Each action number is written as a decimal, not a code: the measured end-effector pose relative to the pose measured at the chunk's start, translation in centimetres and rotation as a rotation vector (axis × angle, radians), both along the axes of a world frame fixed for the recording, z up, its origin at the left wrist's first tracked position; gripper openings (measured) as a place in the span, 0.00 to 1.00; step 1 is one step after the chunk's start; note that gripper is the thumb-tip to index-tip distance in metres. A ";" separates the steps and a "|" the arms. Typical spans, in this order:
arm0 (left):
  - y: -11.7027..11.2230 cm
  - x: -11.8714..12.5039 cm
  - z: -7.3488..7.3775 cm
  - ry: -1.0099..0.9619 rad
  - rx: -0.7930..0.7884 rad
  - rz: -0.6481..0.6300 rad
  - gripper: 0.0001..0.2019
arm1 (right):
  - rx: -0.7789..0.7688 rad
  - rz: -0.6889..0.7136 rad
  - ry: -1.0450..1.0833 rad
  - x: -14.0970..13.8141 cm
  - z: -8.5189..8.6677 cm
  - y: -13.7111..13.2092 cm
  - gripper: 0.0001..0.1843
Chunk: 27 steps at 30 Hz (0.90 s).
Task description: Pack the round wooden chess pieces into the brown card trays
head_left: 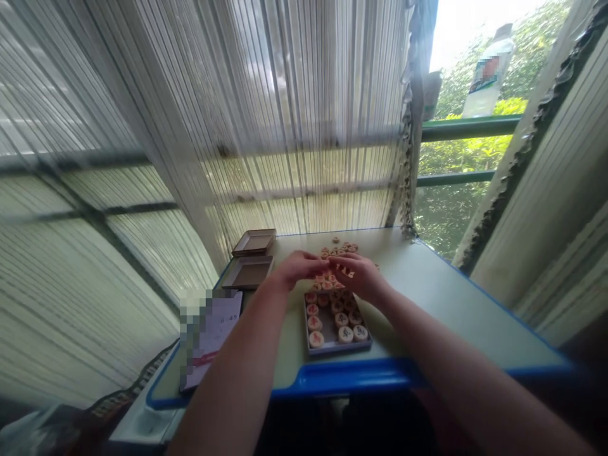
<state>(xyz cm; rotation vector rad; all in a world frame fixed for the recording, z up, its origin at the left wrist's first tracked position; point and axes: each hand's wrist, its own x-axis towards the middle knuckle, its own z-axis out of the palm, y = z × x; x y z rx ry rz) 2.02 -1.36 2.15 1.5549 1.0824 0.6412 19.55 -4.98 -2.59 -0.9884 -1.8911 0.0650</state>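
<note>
Round Xiangqi pieces (350, 247) lie loose in a heap on the pale green table (427, 297). Above them, my left hand (301, 266) and my right hand (356, 273) come together at the fingertips. Both have their fingers bent and close together; what they pinch, if anything, is hidden. Nearer to me is a shallow grey box (327, 329) with more pieces. Along its left side stand red-marked pieces (314, 323), and on its right dark-marked pieces (345, 334). Bare box floor shows between the two groups.
Two shallow open box parts, a farther tray (256, 241) and a nearer tray (249, 273), sit at the back left. A phone or tablet (216, 335) with a lit screen lies at the left edge. Sheer curtains (304, 126) hang behind; a bottle (489, 76) stands on the window rail.
</note>
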 end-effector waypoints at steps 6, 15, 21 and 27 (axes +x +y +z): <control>0.2 0.2 -0.4 0.002 0.008 -0.005 0.13 | 0.000 -0.077 0.002 0.1 0.1 -0.2 0.10; -0.4 -0.1 0.4 0.012 -0.027 -0.043 0.11 | 0.073 -0.041 -0.026 -0.4 0.5 -0.8 0.07; -0.4 -1.6 1.4 0.394 0.078 -0.102 0.19 | 0.031 0.015 -0.115 -1.1 0.7 -1.3 0.08; 0.6 -2.1 0.7 0.647 0.153 -0.146 0.15 | -0.097 0.163 -0.339 -1.9 1.1 -2.0 0.06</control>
